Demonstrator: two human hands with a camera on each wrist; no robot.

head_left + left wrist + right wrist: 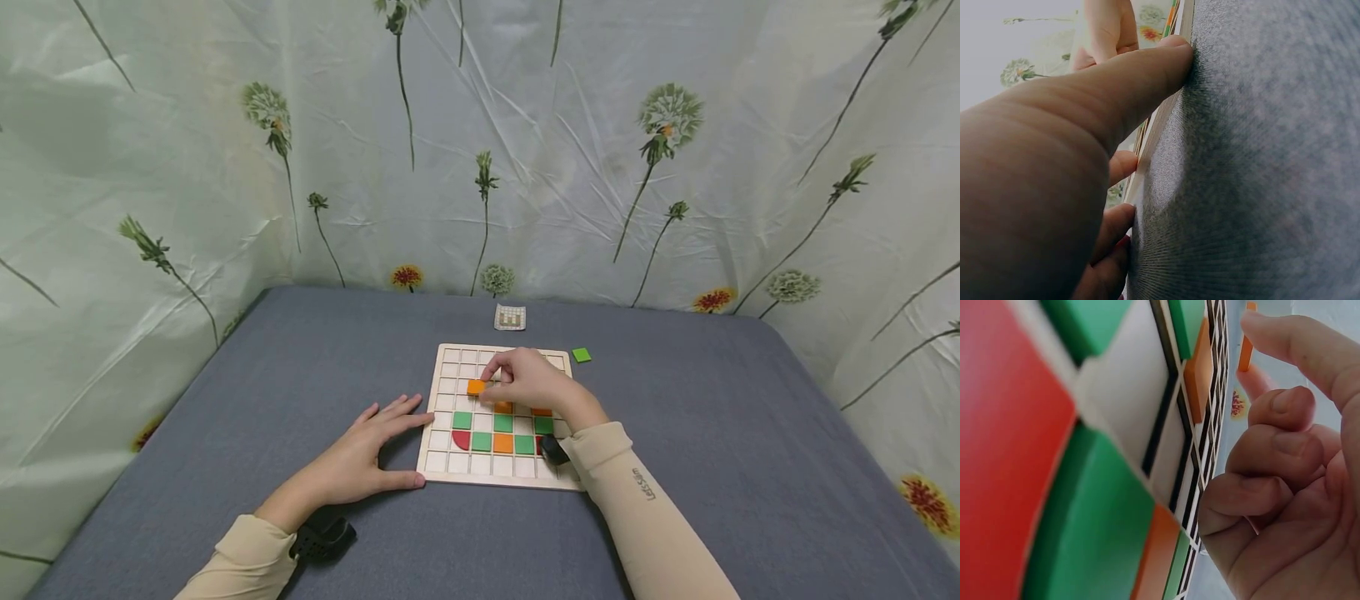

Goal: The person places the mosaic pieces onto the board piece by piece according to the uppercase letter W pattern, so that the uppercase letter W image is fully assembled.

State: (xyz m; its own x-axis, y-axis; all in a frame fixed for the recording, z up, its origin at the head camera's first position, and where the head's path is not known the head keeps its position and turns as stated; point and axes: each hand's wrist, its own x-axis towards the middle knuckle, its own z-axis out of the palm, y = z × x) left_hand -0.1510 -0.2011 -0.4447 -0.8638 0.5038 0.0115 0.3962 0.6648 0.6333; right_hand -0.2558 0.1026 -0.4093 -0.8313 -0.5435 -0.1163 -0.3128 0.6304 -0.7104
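Observation:
My right hand (pixel 531 382) pinches an orange square tile (pixel 476 387) between thumb and index finger, over the upper left part of a wooden grid board (pixel 495 481). In the right wrist view this held tile (pixel 1245 353) is edge-on and off the board, the other fingers curled. Spread out at the board's left side, my left hand (pixel 363 457) touches the edge with its thumb and index finger. Green tiles (pixel 462 420), orange tiles (pixel 502 443) and a red rounded piece (pixel 461 439) lie in grid cells. The right hand and wrist hide part of the board.
A loose green tile (pixel 581 355) lies on the grey cloth-covered table (pixel 337 350) by the board's top right corner. Beyond the board is a small card with a printed grid (pixel 510 317). A flower-printed curtain (pixel 525 167) hangs behind the table.

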